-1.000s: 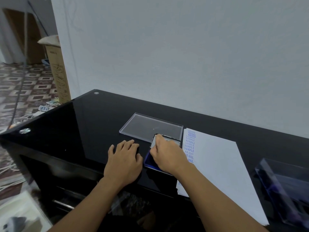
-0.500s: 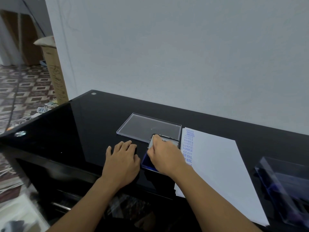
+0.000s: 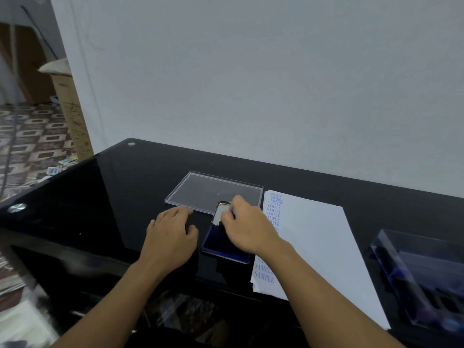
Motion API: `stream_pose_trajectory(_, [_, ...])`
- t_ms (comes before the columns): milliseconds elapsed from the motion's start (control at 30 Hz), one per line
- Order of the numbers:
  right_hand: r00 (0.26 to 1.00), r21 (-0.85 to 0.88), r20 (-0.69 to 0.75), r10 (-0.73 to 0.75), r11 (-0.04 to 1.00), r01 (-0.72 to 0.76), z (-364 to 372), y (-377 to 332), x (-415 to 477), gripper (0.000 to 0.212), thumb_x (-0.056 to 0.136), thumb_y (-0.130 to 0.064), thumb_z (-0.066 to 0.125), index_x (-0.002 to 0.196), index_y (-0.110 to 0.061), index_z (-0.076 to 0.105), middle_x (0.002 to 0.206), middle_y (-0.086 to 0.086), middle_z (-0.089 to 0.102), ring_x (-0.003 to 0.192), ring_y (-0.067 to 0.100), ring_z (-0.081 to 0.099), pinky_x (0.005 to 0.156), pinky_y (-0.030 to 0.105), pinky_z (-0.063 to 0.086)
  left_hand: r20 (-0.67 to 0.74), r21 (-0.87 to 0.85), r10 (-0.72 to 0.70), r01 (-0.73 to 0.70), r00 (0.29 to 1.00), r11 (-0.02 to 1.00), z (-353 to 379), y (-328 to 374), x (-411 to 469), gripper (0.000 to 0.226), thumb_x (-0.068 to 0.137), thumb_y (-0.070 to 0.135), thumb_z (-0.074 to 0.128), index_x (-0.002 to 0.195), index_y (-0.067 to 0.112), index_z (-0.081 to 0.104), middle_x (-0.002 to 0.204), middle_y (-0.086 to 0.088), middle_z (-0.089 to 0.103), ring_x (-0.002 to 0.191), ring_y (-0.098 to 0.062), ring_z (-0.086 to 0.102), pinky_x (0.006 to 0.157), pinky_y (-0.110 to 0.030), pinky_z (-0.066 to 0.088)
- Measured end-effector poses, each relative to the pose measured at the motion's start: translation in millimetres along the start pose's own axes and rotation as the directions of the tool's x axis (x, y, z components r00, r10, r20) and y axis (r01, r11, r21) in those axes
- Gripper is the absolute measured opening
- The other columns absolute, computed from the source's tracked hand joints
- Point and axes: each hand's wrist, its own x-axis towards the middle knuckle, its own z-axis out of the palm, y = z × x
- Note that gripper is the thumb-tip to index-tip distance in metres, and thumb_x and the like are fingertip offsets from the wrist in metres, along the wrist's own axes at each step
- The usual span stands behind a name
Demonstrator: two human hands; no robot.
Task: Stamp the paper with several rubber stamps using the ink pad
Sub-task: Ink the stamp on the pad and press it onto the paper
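Observation:
A blue ink pad [image 3: 218, 247] lies open on the black glass table, its silvery lid [image 3: 219, 212] tipped up at the far end. My right hand [image 3: 247, 228] is over the pad with curled fingers that pinch a small rubber stamp [image 3: 233, 211]. Only a blue sliver of the stamp shows between my fingers. My left hand [image 3: 170, 234] rests flat on the table, just left of the pad. The white paper [image 3: 316, 247] lies right of the pad, with blue AMENDED and SAMPLE prints down its left edge.
A clear plastic lid [image 3: 213, 190] lies flat behind the ink pad. A clear box [image 3: 416, 280] holding dark stamps stands at the table's right end. The wall runs along the table's back edge. Left of the table are patterned floor tiles and a cardboard box [image 3: 67, 106].
My right hand stays over the ink pad, its fingertips shifted slightly toward the lid end. My left hand has kept its place flat on the table.

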Motion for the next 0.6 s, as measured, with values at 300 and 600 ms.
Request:
stream_pose_trajectory(300, [0.992, 0.143, 0.056, 0.115, 0.982, -0.122, -73, 36, 3, 0.014, 0.100, -0.023, 0.040, 0.106, -0.010, 0.042, 0.084, 0.003, 0.054, 0.067, 0.014, 0.047, 0.057, 0.030, 0.037, 0.045, -0.214, 0.131, -0.118, 0.990, 0.970, -42, 51, 12, 0.022, 0.099, 0.023, 0.051, 0.113, 0.024, 0.067, 0.118, 0.012, 0.062, 0.109, -0.008, 0.055, 0.092, -0.026, 0.041])
stream_pose_trajectory(600, [0.978, 0.006, 0.000, 0.207, 0.978, -0.207, -130, 104, 15, 0.010, 0.095, -0.031, 0.051, 0.096, -0.022, 0.053, 0.082, -0.001, 0.073, 0.079, 0.015, 0.059, 0.067, 0.030, 0.044, 0.167, -0.124, 0.273, -0.255, 0.947, 0.959, -22, 108, 69, 0.029, 0.100, 0.024, 0.048, 0.125, 0.019, 0.062, 0.128, 0.003, 0.058, 0.109, -0.012, 0.052, 0.091, -0.026, 0.039])
